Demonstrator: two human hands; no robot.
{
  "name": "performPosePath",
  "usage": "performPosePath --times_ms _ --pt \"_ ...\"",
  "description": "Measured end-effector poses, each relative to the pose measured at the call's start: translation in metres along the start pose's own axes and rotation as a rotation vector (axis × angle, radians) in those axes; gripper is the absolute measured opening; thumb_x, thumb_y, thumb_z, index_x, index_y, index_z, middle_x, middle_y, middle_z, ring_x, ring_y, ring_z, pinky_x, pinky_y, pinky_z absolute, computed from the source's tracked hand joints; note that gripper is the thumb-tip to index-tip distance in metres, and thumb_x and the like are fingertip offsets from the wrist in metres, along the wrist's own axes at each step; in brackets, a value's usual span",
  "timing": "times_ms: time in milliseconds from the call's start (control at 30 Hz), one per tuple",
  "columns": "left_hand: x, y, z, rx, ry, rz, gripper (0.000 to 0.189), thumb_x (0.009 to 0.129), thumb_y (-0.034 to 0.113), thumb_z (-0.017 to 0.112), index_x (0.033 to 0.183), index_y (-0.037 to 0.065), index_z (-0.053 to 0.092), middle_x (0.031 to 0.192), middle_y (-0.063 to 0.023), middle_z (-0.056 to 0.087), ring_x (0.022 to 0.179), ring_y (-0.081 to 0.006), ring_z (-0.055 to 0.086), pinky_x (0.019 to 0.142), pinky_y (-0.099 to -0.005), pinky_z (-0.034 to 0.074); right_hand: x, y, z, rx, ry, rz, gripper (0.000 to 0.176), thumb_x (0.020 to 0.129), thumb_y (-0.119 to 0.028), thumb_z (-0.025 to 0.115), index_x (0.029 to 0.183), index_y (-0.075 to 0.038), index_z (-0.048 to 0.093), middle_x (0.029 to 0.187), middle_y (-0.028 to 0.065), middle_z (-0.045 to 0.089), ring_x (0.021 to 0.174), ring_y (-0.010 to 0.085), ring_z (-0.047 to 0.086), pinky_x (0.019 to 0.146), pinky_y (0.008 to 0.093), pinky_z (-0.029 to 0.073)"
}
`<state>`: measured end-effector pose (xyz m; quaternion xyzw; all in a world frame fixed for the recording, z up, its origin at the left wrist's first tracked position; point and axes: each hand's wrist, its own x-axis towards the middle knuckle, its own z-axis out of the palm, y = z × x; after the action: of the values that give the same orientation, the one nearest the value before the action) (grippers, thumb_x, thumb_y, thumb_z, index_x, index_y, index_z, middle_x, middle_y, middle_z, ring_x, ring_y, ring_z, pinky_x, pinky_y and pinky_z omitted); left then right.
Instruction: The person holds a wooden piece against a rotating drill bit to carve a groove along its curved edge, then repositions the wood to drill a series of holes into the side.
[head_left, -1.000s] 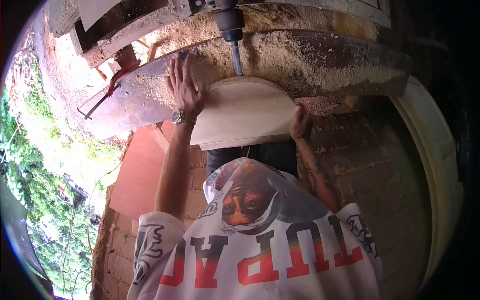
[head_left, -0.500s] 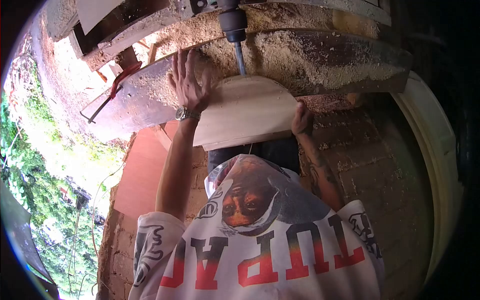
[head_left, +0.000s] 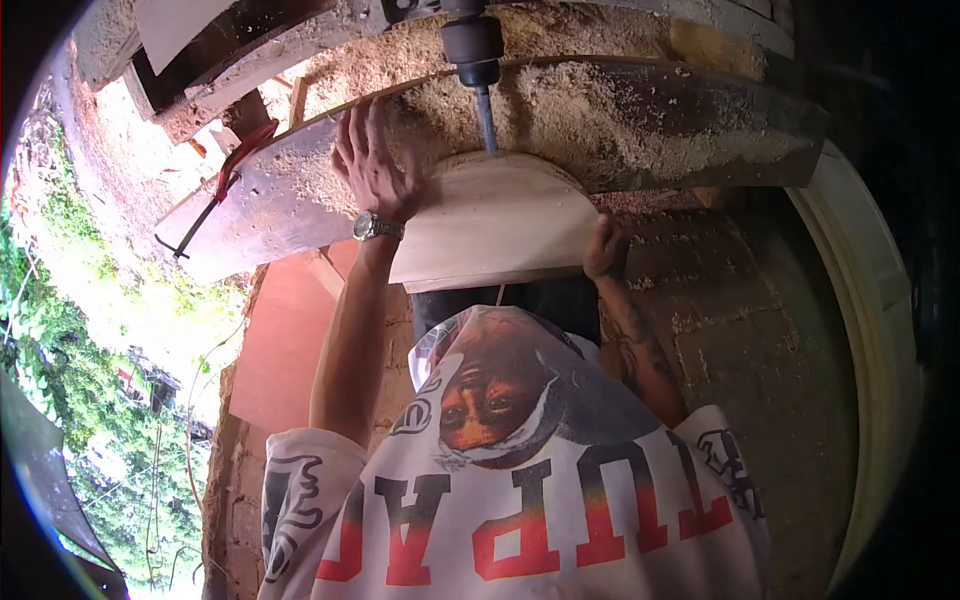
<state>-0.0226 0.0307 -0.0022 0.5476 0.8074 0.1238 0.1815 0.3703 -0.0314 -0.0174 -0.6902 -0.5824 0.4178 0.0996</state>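
A pale wooden board with a curved far edge lies partly on the sawdust-covered work surface. The bit of a black chuck points down at the middle of that curved edge. My left hand, with a watch on its wrist, lies on the surface against the board's left side, fingers spread. At the board's right corner, my right hand is closed round the edge, thumb up.
A red and black clamp or saw frame rests at the left end of the surface. Wooden beams stand behind it. A pink panel is below left, a brick wall below right, and a pale curved piece at far right.
The fingers of my left hand have bent a little and shifted slightly left. The board and my right hand look nearly the same, with a small shift of the whole view.
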Motion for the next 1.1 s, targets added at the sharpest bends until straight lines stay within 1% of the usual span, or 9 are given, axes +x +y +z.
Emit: performPosePath --times_ms 67,267,367,467,567,667,767,867,1100 --pt "0.000 0.000 -0.001 0.009 -0.011 -0.002 0.079 0.088 0.038 0.059 0.162 0.014 0.043 0.165 -0.0162 0.042 0.155 -0.0392 0.032 0.122 -0.0589 0.021 0.002 0.002 0.001 -0.004 0.001 -0.003 0.054 0.112 -0.044 0.038 0.086 -0.002 0.059 0.076 0.0237 0.055 0.071 0.0454 0.056 0.064 0.0523 0.043" --pt "0.002 0.000 -0.004 0.011 -0.014 0.041 0.078 0.093 0.039 0.060 0.163 0.011 0.041 0.164 -0.0181 0.043 0.154 -0.0411 0.033 0.125 -0.0582 0.021 0.004 -0.027 -0.010 -0.059 0.027 -0.063 0.054 0.112 -0.045 0.038 0.093 0.000 0.061 0.078 0.0245 0.056 0.074 0.0474 0.057 0.067 0.0535 0.043" --pt "0.002 0.003 -0.007 0.005 -0.024 0.024 0.077 0.093 0.038 0.060 0.162 0.010 0.042 0.163 -0.0186 0.044 0.153 -0.0417 0.033 0.125 -0.0580 0.022 0.004 -0.018 -0.007 -0.062 0.006 -0.030 0.050 0.110 -0.041 0.038 0.104 0.000 0.067 0.091 0.0289 0.065 0.087 0.0499 0.063 0.076 0.0518 0.048" --pt "0.003 0.003 -0.006 0.007 -0.021 0.003 0.074 0.094 0.038 0.060 0.160 0.009 0.045 0.161 -0.0192 0.046 0.152 -0.0421 0.035 0.124 -0.0577 0.023 0.007 -0.018 -0.011 0.006 -0.082 0.073 0.050 0.110 -0.041 0.039 0.106 0.000 0.068 0.089 0.0278 0.065 0.085 0.0508 0.063 0.073 0.0516 0.048" --pt "0.004 0.004 -0.007 0.007 -0.021 -0.003 0.071 0.095 0.039 0.059 0.158 0.008 0.047 0.159 -0.0194 0.048 0.151 -0.0423 0.036 0.124 -0.0576 0.024 0.012 -0.026 -0.011 -0.005 -0.040 0.053 0.053 0.111 -0.043 0.039 0.105 0.001 0.068 0.083 0.0245 0.064 0.078 0.0453 0.064 0.069 0.0508 0.048" --pt "0.008 0.004 -0.006 0.004 -0.011 -0.012 0.071 0.095 0.040 0.059 0.158 0.008 0.048 0.159 -0.0192 0.049 0.150 -0.0425 0.037 0.124 -0.0578 0.023 0.016 -0.032 -0.013 0.051 -0.051 0.009 0.055 0.111 -0.047 0.038 0.106 -0.001 0.068 0.080 0.0231 0.062 0.073 0.0442 0.061 0.066 0.0516 0.046" --pt "0.007 0.003 -0.005 0.026 -0.014 -0.011 0.072 0.095 0.041 0.058 0.159 0.009 0.047 0.158 -0.0189 0.049 0.150 -0.0426 0.036 0.124 -0.0583 0.022 0.010 -0.036 -0.013 0.064 -0.093 0.145 0.056 0.111 -0.047 0.038 0.108 -0.001 0.069 0.081 0.0244 0.064 0.077 0.0467 0.064 0.067 0.0524 0.047" --pt "0.008 0.004 -0.004 0.052 -0.022 -0.020 0.073 0.095 0.042 0.058 0.159 0.009 0.047 0.159 -0.0188 0.049 0.151 -0.0425 0.036 0.124 -0.0590 0.021 0.005 -0.008 -0.007 0.026 -0.085 0.116 0.057 0.111 -0.048 0.038 0.109 0.000 0.069 0.086 0.0255 0.067 0.082 0.0489 0.066 0.069 0.0529 0.048" --pt "0.009 0.006 -0.007 0.090 -0.055 -0.032 0.075 0.096 0.044 0.056 0.161 0.007 0.044 0.160 -0.0183 0.048 0.154 -0.0399 0.034 0.126 -0.0584 0.015 0.011 -0.028 -0.009 0.078 -0.048 0.096 0.057 0.109 -0.045 0.037 0.113 0.001 0.069 0.090 0.0264 0.069 0.085 0.0494 0.067 0.071 0.0519 0.051"
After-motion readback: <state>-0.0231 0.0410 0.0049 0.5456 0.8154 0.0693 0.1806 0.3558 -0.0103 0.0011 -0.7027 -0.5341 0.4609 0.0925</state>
